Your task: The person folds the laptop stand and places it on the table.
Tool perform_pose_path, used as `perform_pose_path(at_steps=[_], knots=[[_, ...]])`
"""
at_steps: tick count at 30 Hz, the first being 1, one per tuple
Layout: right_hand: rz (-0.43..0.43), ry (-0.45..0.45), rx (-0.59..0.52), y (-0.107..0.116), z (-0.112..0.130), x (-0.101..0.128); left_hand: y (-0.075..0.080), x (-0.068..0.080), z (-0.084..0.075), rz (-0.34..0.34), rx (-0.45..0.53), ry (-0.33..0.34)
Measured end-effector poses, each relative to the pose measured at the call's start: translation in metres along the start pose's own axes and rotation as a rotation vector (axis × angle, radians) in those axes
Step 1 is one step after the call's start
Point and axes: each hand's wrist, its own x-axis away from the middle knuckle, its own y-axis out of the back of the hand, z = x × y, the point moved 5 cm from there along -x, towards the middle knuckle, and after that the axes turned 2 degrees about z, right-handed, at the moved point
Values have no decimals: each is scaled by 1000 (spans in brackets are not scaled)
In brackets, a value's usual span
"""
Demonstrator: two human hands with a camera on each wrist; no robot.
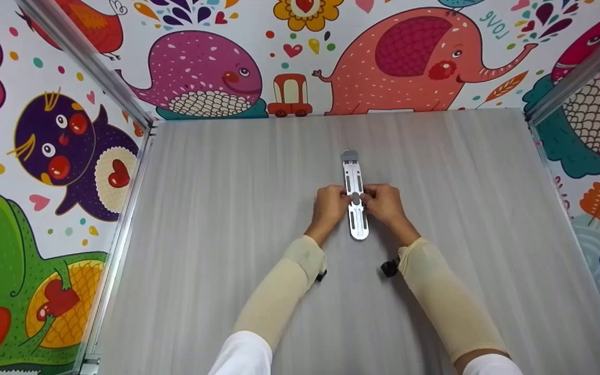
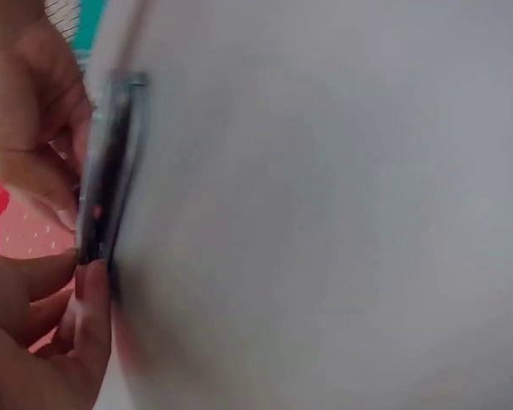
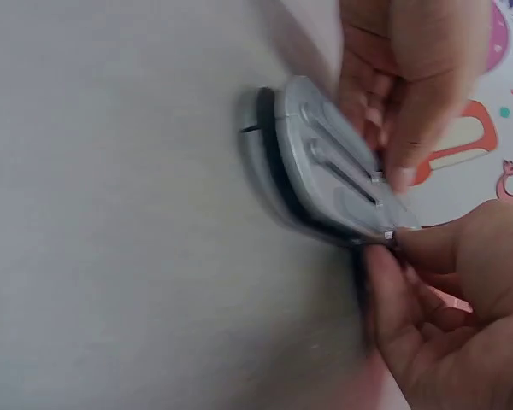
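Note:
A slim silver folded metal stand [image 1: 357, 221] with long slots, rounded ends and a grey pad at its far end lies lengthwise between the two hands in the head view. My left hand [image 1: 329, 205] pinches its left edge near the middle, beside a round grey disc. From the other side, my right hand [image 1: 387, 204] pinches the right edge at about the same height. The right wrist view shows the stand [image 3: 333, 162] as stacked layers with a dark gap between them. Seen edge-on in the left wrist view, the stand [image 2: 107, 171] is blurred.
A grey wood-grain table [image 1: 216, 208] spreads beneath the hands. Cartoon-printed panels [image 1: 201, 73] with metal frame posts [image 1: 91, 62] rise at the back and both sides. Beige sleeves [image 1: 279, 286] cover the forearms, and a small black camera [image 1: 389, 268] sits at the right wrist.

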Motion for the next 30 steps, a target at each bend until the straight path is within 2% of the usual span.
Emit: perform_pose_path(at_steps=[3,6,8,11,14,19,23,30], knots=[[2,95,109,0,4,5,-1,6,-3,21,-147,-154],[46,229,240,1,6,17,1,19,-2,90,-366,-276],[95,315,324,4,5,29,3,30,0,152,-494,-334],[144,428,442,8,1,48,5,44,0,237,-606,-372],[160,480,509,8,-3,64,4,56,-1,275,-654,-403],[128,483,559,0,-7,78,-5,65,-3,267,-718,-434],[79,484,584,-4,-7,79,-9,66,-4,231,-746,-454],[27,512,582,-2,-3,71,-9,56,-7,235,-717,-449]])
